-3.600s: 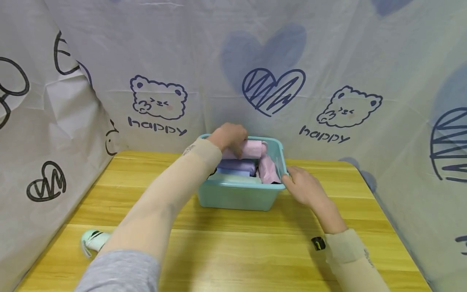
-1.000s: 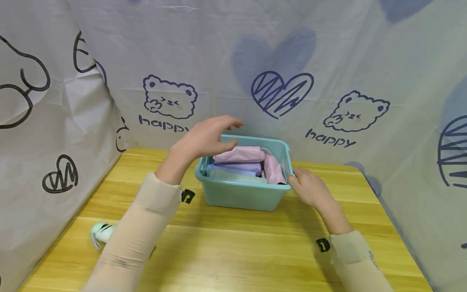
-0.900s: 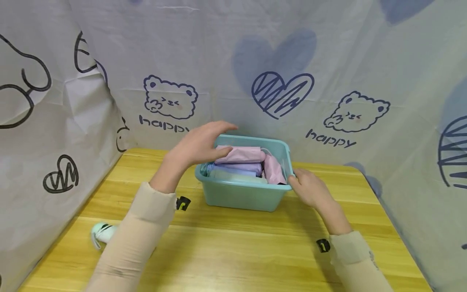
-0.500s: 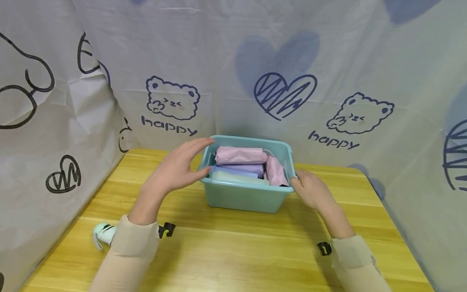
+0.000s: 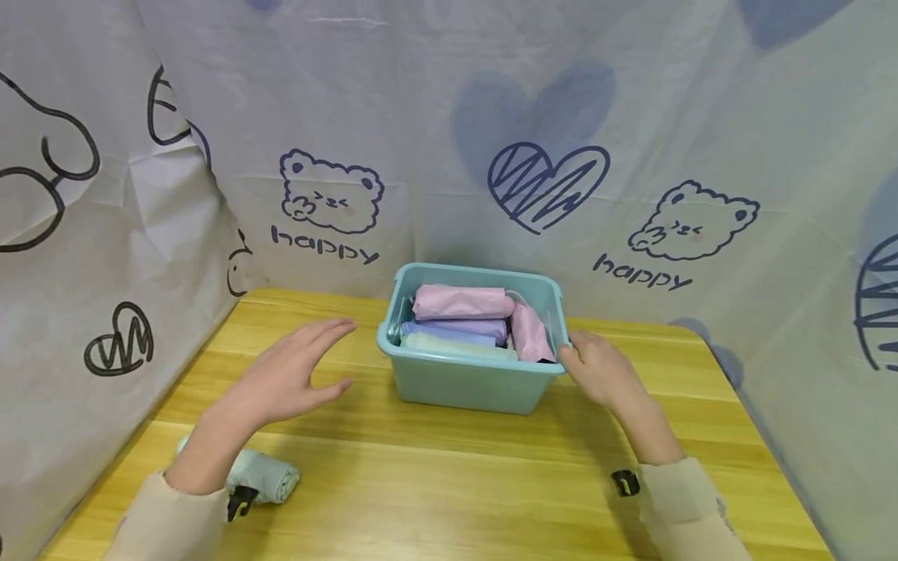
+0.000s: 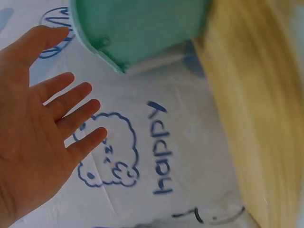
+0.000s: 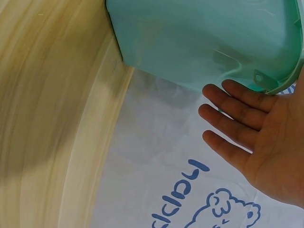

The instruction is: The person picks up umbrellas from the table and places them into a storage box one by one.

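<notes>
A pale teal plastic bin (image 5: 463,386) stands at the back of the table. Inside it lie a pink folded umbrella (image 5: 459,302), a purple roll (image 5: 484,330), a blue roll (image 5: 449,335), a pale mint roll (image 5: 456,346) and a smaller pink bundle (image 5: 531,333). My left hand (image 5: 288,374) hovers left of the bin, fingers extended and palm bare in the left wrist view. My right hand (image 5: 603,370) is at the bin's right front corner, thumb at the rim; its fingers stretch along the outer wall in the right wrist view.
A mint-green folded umbrella (image 5: 263,474) lies on the wooden table (image 5: 435,499) at the left, partly hidden under my left wrist. A printed white sheet (image 5: 435,202) hangs close behind the bin and along both sides.
My left hand has come out of the bin, away from the pink umbrella, and moved left and nearer over the mint-green umbrella. The right hand stays at the bin's corner.
</notes>
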Demonstrator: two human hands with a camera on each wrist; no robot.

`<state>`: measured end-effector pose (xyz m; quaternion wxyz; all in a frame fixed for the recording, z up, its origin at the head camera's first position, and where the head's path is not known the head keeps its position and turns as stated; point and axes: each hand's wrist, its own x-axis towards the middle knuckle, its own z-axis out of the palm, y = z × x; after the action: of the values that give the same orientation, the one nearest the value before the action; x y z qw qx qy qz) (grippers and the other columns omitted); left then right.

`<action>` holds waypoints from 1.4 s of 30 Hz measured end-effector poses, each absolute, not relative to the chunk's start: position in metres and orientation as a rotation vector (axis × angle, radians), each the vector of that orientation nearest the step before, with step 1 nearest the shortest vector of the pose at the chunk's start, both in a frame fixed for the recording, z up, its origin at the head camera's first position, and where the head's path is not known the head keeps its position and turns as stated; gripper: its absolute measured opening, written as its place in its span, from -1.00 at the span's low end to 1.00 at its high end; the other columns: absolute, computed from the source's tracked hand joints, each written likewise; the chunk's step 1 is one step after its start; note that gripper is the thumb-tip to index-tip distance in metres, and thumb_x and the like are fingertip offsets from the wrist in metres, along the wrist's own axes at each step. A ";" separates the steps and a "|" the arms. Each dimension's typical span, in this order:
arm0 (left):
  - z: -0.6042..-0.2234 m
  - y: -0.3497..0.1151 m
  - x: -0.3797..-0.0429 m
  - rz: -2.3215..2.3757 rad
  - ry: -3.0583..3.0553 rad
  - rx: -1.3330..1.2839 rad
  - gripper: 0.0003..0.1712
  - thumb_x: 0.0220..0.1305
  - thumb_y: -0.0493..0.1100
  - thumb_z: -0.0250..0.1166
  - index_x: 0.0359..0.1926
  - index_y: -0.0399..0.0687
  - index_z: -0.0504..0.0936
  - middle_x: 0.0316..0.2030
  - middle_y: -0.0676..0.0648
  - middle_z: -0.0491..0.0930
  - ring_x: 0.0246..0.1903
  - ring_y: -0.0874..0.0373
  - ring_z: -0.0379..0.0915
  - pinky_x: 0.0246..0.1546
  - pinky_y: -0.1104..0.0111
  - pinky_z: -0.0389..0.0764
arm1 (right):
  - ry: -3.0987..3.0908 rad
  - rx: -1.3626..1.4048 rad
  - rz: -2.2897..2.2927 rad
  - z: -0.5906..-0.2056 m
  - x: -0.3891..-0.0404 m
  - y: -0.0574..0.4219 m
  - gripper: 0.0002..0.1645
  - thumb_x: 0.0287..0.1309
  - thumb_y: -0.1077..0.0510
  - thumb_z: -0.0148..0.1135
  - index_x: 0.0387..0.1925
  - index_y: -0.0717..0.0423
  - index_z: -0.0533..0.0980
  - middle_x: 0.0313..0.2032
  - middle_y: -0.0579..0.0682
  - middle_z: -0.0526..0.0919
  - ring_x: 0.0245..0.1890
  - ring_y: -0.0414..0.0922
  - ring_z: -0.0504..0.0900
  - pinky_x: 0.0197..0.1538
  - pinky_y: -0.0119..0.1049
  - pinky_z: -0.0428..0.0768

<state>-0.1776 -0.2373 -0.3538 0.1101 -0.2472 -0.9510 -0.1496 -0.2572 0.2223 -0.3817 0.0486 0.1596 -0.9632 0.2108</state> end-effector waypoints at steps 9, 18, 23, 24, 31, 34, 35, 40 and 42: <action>-0.381 -0.276 -0.152 -0.355 -2.885 -0.676 -0.07 0.21 0.06 0.48 0.51 -0.15 0.33 0.43 -0.27 0.38 0.36 -0.30 0.35 0.31 -0.25 0.39 | -2.942 0.491 0.656 -0.382 -0.257 0.223 -0.36 0.46 -0.04 -0.19 0.22 0.30 0.56 0.04 0.25 0.68 0.03 0.23 0.64 0.12 0.23 0.58; -0.402 -0.304 -0.134 -0.357 -2.979 -0.641 -0.07 0.16 0.19 0.51 0.43 -0.16 0.44 0.34 -0.31 0.48 0.27 -0.34 0.45 0.22 -0.28 0.47 | -2.952 0.479 0.666 -0.383 -0.256 0.224 -0.36 0.45 -0.03 -0.20 0.23 0.30 0.56 0.06 0.25 0.67 0.06 0.24 0.63 0.15 0.24 0.57; -0.411 -0.316 -0.125 -0.457 -3.069 -0.554 0.09 0.00 0.45 0.50 0.38 -0.14 0.50 0.31 -0.31 0.51 0.25 -0.35 0.46 0.20 -0.30 0.46 | -2.943 0.484 0.677 -0.383 -0.256 0.224 -0.38 0.45 -0.03 -0.19 0.19 0.28 0.58 0.04 0.23 0.68 0.03 0.21 0.64 0.13 0.23 0.58; -0.414 -0.319 -0.123 -0.471 -3.084 -0.549 0.13 -0.05 0.50 0.49 0.37 -0.15 0.51 0.30 -0.31 0.52 0.25 -0.36 0.46 0.20 -0.30 0.46 | -2.943 0.483 0.681 -0.383 -0.256 0.223 -0.38 0.45 -0.03 -0.19 0.19 0.28 0.58 0.04 0.23 0.68 0.03 0.21 0.64 0.13 0.23 0.58; -0.423 -0.334 -0.117 -0.611 -3.152 -0.560 0.25 -0.36 0.53 0.56 0.28 -0.19 0.58 0.24 -0.36 0.54 0.21 -0.41 0.46 0.17 -0.33 0.45 | -2.941 0.488 0.686 -0.383 -0.257 0.222 -0.39 0.46 -0.02 -0.20 0.19 0.28 0.58 0.05 0.23 0.67 0.05 0.22 0.63 0.16 0.24 0.56; -0.423 -0.337 -0.116 -0.720 -3.204 -0.577 0.20 -0.42 0.42 0.65 0.23 -0.21 0.61 0.18 -0.33 0.58 0.15 -0.37 0.50 0.13 -0.29 0.51 | -2.946 0.482 0.688 -0.383 -0.257 0.221 -0.39 0.46 -0.02 -0.20 0.18 0.28 0.58 0.04 0.23 0.68 0.03 0.21 0.63 0.15 0.23 0.56; -0.423 -0.338 -0.116 -0.753 -3.225 -0.587 0.16 -0.41 0.37 0.68 0.21 -0.21 0.62 0.16 -0.31 0.59 0.12 -0.32 0.52 0.11 -0.21 0.56 | -2.948 0.480 0.688 -0.383 -0.257 0.221 -0.38 0.46 -0.02 -0.20 0.19 0.28 0.58 0.04 0.23 0.68 0.03 0.21 0.63 0.15 0.23 0.56; -0.423 -0.340 -0.116 -0.987 -3.297 -0.639 -0.21 -0.15 0.12 0.71 0.08 -0.16 0.67 -0.01 -0.07 0.64 -0.10 0.10 0.52 -0.18 0.34 0.57 | -2.949 0.476 0.688 -0.382 -0.256 0.222 -0.37 0.46 -0.02 -0.21 0.21 0.29 0.57 0.07 0.24 0.67 0.08 0.24 0.62 0.18 0.24 0.55; -0.424 -0.339 -0.116 -1.106 -3.302 -0.652 -0.35 -0.07 0.01 0.67 0.03 -0.13 0.67 -0.08 -0.03 0.63 -0.19 0.20 0.49 -0.28 0.40 0.55 | -2.947 0.478 0.687 -0.382 -0.256 0.222 -0.37 0.46 -0.02 -0.21 0.21 0.29 0.57 0.08 0.25 0.67 0.09 0.25 0.62 0.18 0.24 0.55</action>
<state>-0.1161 -0.3391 -0.4240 -0.1993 -0.1802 -0.9133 -0.3060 -0.2563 0.2224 -0.3823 0.0390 0.1560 -0.9612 0.2240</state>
